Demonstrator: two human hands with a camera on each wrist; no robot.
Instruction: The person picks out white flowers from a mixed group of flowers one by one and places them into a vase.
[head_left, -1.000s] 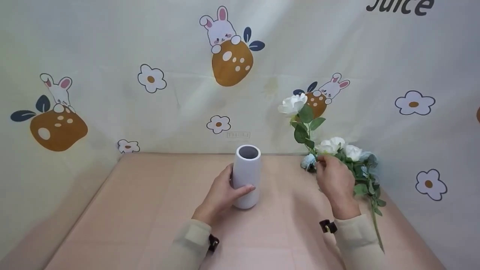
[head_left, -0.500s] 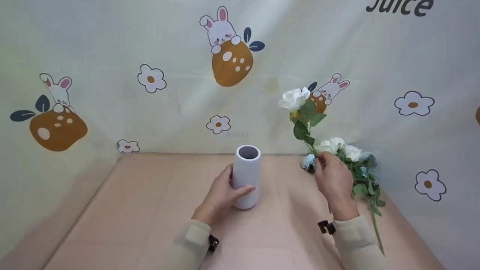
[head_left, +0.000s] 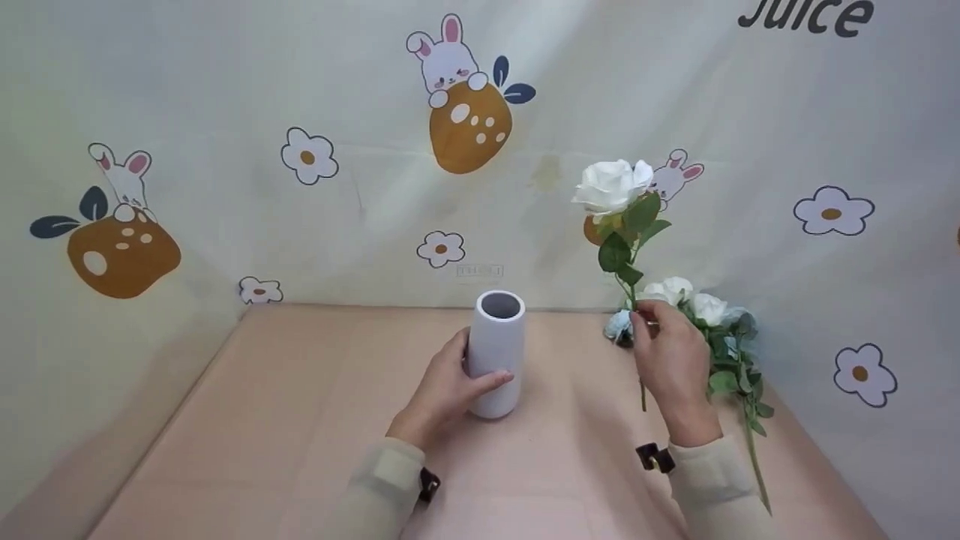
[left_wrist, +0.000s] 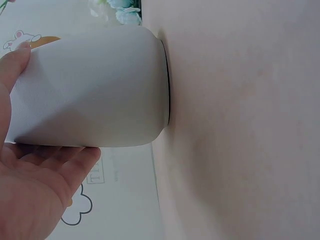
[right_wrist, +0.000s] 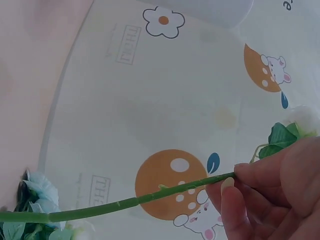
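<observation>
A white vase (head_left: 496,349) is stood upright on a pink bench (head_left: 300,420), its side clasped by the L hand (head_left: 444,386), w/ that grip wrapped partway round & the thumb across the near side. Well apart to the R of it, a white rose (head_left: 609,187) is held up near-vert. by the R hand (head_left: 673,367), its green stem (right_wrist: 115,205) pinched btwn thumb & fingertips, i.e. this grip is clamped on the stem. Just beyond & beside the R hand, more white & pale-blue flowers (head_left: 709,308) are laid on the bench, & a printed backdrop (head_left: 367,90) is seen behind.
</observation>
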